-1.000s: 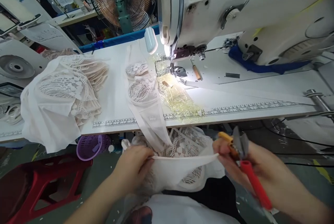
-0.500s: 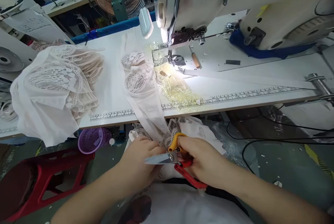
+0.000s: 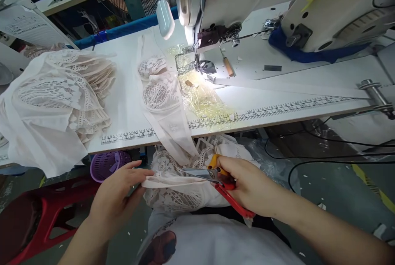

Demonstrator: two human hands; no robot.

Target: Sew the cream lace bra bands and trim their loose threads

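My right hand [image 3: 251, 180] grips scissors [image 3: 212, 174] with one orange and one red handle, over my lap. Their blades point left and lie close together against white lace fabric. My left hand [image 3: 121, 191] is at the fabric's left end, fingers stretched out and fingertips touching its edge. In my lap the lace garment pieces [image 3: 182, 199] lie bunched below the table edge. A strip of white lace bra pieces [image 3: 162, 96] runs from the tabletop down to this bundle. Where the blades meet the cloth, I cannot tell whether fabric is between them.
A sewing machine [image 3: 228, 1] stands over the table [image 3: 123, 117], its lamp lit. On the left lies a pile of white lace garments [image 3: 52, 104]. Below are a purple basket [image 3: 103, 168] and a red stool [image 3: 46, 215]. Black cables [image 3: 296, 166] hang at right.
My left hand has moved left and its fingers have spread. The lace fabric in my lap now shows more fully. The scissors have shifted slightly right, still in my right hand.
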